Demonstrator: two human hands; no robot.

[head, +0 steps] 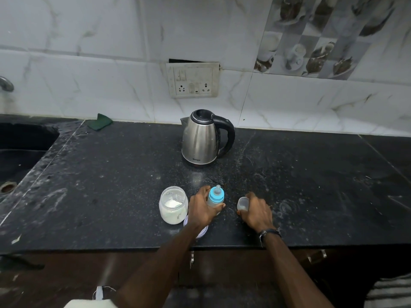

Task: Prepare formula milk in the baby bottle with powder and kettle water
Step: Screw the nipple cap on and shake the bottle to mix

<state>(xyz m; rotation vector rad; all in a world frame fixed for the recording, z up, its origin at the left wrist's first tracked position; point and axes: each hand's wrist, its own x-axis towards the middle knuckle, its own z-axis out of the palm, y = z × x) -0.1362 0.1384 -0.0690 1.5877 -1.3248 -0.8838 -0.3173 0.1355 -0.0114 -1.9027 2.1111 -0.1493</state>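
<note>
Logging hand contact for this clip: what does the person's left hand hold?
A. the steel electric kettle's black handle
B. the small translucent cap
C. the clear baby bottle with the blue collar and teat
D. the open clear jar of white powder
C: the left hand wraps its fingers and thumb round the clear baby bottle with the blue collar and teat, standing on the black counter; the right hand grips the small translucent cap.

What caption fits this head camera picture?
Left hand grips blue-collared baby bottle; right hand holds clear plastic cap.
</note>
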